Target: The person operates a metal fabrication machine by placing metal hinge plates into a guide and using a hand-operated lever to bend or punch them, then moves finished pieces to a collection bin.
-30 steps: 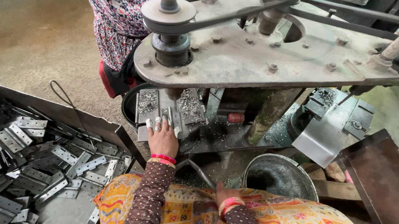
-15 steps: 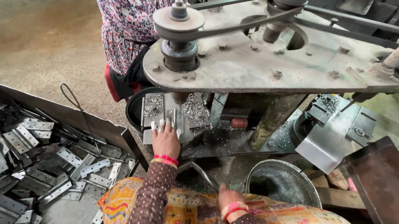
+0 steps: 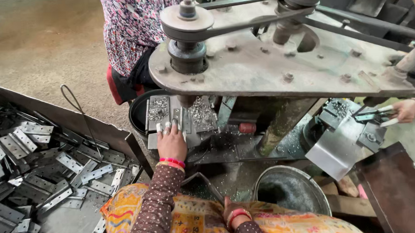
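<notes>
My left hand [image 3: 171, 143] lies flat, fingers stretched forward, pressing a grey metal hinge plate [image 3: 177, 118] onto the drill table, right under the spindle [image 3: 186, 101]. Curly metal shavings [image 3: 202, 113] are heaped on both sides of the plate. My right hand [image 3: 232, 210] rests low on my lap over the orange patterned cloth [image 3: 194, 226], beside a dark metal edge [image 3: 209, 187]. Its fingers are hidden, so its grip is unclear.
A tray of several grey hinge plates [image 3: 40, 172] sits at my left. The pulley and belt plate [image 3: 261, 57] overhangs the work. A steel bucket [image 3: 292, 190] stands at the right. One person in floral clothes [image 3: 136, 25] sits opposite; another person's hand [image 3: 406, 111] holds metal pieces at far right.
My left hand stays pressed on the plate and my right hand stays on my lap. The view has shifted slightly.
</notes>
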